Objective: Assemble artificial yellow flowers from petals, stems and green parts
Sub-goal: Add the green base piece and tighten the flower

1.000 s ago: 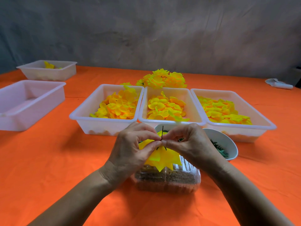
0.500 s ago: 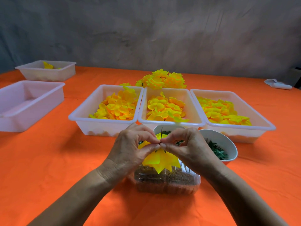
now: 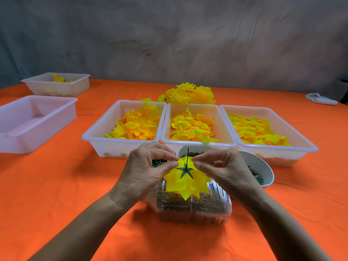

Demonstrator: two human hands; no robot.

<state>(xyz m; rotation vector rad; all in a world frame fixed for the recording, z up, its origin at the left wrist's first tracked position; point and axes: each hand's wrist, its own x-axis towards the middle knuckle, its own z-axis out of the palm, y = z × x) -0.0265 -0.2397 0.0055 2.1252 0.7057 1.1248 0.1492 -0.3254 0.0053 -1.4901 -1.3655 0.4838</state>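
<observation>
Here, left hand [image 3: 145, 174] and right hand [image 3: 224, 170] pinching yellow flower [image 3: 185, 185] edges, above clear box [image 3: 194, 210]

Two bare forearms come into view from about seven and five o'clock, with no sleeves, watch, bracelet or rings on them. The bare left hand [image 3: 145, 174] has short, unpainted nails and creased knuckles. The bare right hand [image 3: 224, 172] looks much the same, with fine wrinkles across its back and wrist.

Orange tablecloth [image 3: 56, 185]; grey wall [image 3: 169, 44] behind; small white object [image 3: 321, 99] at far right.
</observation>
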